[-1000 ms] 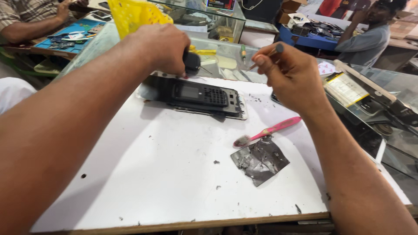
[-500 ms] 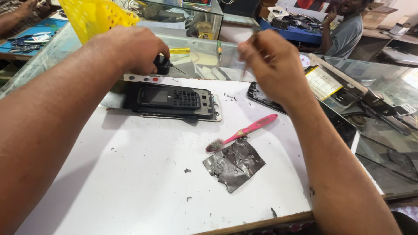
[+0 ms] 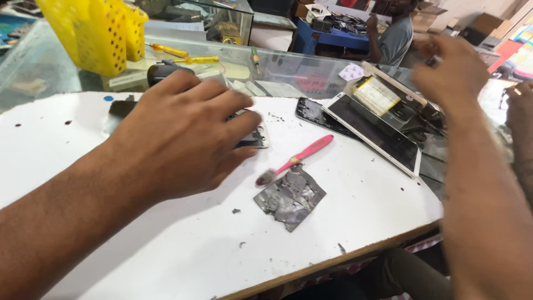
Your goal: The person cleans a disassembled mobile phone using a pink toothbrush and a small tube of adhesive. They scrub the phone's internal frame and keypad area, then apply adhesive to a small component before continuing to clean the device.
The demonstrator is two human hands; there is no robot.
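Note:
My left hand (image 3: 177, 139) lies flat, fingers spread, over a black keypad phone (image 3: 256, 138) on the white work board (image 3: 166, 250); only the phone's right end shows past my fingertips. My right hand (image 3: 449, 69) is raised at the upper right, blurred, with its fingers pinched on a small dark tool (image 3: 431, 60). Between my arms a pink toothbrush (image 3: 302, 155) rests on the board. Its bristles touch a crumpled sheet of grey foil (image 3: 290, 197).
Opened phones and a white-framed tablet (image 3: 377, 133) are stacked at the board's right end. Yellow baskets (image 3: 89, 33), yellow-handled screwdrivers (image 3: 194, 59) and a black object (image 3: 161, 71) sit on the glass counter behind. Another person (image 3: 394, 33) sits at a far table. Someone's hand (image 3: 522, 105) shows at the right edge.
My left hand came off the black object and spread flat over the phone. My right hand swung away to the upper right. The view shifted left.

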